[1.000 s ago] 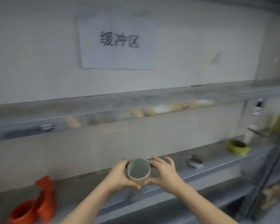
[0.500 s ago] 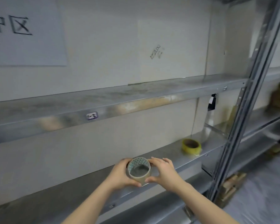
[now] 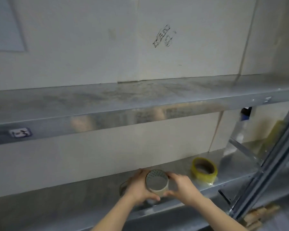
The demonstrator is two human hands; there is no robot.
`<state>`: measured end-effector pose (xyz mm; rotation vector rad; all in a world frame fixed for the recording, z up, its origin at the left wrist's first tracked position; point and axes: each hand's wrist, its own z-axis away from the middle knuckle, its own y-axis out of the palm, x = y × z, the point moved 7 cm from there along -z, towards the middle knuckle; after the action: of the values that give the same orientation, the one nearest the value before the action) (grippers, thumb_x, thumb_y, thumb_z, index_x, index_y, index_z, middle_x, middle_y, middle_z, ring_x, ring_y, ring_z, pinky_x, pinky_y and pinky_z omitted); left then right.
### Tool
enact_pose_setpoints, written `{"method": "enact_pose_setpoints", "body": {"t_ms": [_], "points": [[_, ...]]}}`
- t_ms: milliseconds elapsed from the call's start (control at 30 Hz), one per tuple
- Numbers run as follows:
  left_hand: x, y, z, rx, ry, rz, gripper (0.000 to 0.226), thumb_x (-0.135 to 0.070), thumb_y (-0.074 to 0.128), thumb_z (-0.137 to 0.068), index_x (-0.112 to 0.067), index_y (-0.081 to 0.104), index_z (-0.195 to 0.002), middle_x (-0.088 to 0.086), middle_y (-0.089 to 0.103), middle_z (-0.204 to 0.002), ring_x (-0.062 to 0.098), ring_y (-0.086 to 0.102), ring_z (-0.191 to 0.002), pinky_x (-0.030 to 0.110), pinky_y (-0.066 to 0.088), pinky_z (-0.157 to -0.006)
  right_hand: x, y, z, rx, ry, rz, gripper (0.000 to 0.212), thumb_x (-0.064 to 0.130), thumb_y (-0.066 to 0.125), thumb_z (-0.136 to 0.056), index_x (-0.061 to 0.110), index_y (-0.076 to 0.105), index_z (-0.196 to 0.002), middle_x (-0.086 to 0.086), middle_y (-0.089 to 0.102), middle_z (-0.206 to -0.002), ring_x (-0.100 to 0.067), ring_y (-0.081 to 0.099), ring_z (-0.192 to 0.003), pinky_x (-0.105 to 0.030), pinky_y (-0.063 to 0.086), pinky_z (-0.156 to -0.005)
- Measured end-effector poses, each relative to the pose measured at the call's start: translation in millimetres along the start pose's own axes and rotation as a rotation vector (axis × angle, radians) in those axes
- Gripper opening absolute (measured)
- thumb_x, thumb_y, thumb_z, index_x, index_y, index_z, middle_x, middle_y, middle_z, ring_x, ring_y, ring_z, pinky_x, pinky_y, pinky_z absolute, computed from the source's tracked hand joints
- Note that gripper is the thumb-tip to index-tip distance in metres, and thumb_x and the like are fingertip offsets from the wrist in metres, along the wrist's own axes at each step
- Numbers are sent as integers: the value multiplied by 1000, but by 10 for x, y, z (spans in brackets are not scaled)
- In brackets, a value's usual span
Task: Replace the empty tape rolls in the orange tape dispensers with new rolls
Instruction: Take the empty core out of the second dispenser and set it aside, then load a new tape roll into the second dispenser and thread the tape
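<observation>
A tape roll (image 3: 156,182) with a patterned inner core is held between both my hands just above the lower metal shelf (image 3: 90,200). My left hand (image 3: 138,187) grips its left side and my right hand (image 3: 182,185) grips its right side. A yellow tape roll (image 3: 204,169) lies flat on the same shelf, to the right of my hands. No orange dispenser is in view.
An upper metal shelf (image 3: 140,100) runs across the view above my hands. A grey upright post (image 3: 274,164) stands at the right, with a clear plastic piece (image 3: 240,139) behind it. Wooden blocks (image 3: 257,214) lie on the floor at bottom right.
The view has swung to the right: the orange dispensers and the paper sign have left the frame, and the yellow roll is now close to my hands. Both hands still hold the roll.
</observation>
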<state>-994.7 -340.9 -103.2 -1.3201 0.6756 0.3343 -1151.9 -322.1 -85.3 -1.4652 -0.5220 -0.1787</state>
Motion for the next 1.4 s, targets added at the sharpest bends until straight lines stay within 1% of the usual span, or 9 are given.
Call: {"method": "enact_pose_setpoints", "body": {"t_ms": [200,433,667,800,1033,1133,1200,1300,1400], "points": [[-96,297,-203,-64,-140,-230,99,-61,81,-50,-38,39,-137,-10,38,-144,18,35,-133,32,22,-110,-503,65,-273,92,-60,9,71,47,71,-70,27,46,-134,4,57,-135,-17,51,-125,-28,39,-103],[-114,401,-369,-50,-260,-243,97,-67,77,-47,-43,39,-133,-12,45,-138,19,36,-130,36,23,-111,-728,204,-469,161,-108,-137,72,43,74,-69,22,47,-132,0,60,-130,-18,55,-120,-26,42,-96],[-464,344,-485,-27,-231,-140,131,-65,82,-50,-30,9,-153,-5,12,-161,16,8,-149,37,2,-122,-796,-240,-393,149,-91,-227,115,76,63,-49,22,30,-145,2,42,-147,-15,39,-134,-27,32,-110],[-951,359,-635,-7,-126,-79,128,-59,84,-53,-30,9,-153,-5,12,-162,19,9,-149,36,10,-121,-936,-626,-310,80,-61,-273,95,58,72,-67,27,27,-145,5,42,-146,-13,39,-134,-31,34,-111],[-1651,768,-874,96,12,-131,123,-57,85,-55,-25,17,-152,0,20,-160,20,20,-147,30,18,-116,-1571,-1288,2,-103,34,-306,95,56,75,-65,20,34,-143,-1,50,-141,-17,44,-131,-32,37,-109],[-1781,987,-958,124,45,-135,107,-48,89,-55,-25,35,-144,-2,41,-148,18,37,-137,18,30,-95,-1928,-1360,92,-134,80,-292,96,55,76,-65,17,34,-142,-2,49,-141,-18,44,-132,-34,35,-110],[-1786,1110,-997,119,46,-140,104,-51,90,-46,-34,42,-136,-7,48,-139,15,44,-131,17,33,-93,-2125,-1292,110,-115,107,-290,102,59,76,-60,15,34,-142,-3,48,-143,-19,43,-132,-35,34,-111],[-1667,1314,-1161,96,21,-129,117,-68,78,-26,-41,40,-134,-13,51,-137,13,48,-129,34,40,-106,-2371,-1089,114,-68,134,-270,122,79,63,-43,19,31,-144,-1,43,-146,-20,40,-134,-38,34,-112],[-1611,1382,-1247,73,-17,-84,118,-58,80,-27,-37,40,-136,-12,49,-140,13,48,-129,35,39,-107,-2559,-794,57,-1,154,-247,130,89,54,-34,22,34,-143,2,45,-144,-19,43,-131,-38,36,-110]]}}
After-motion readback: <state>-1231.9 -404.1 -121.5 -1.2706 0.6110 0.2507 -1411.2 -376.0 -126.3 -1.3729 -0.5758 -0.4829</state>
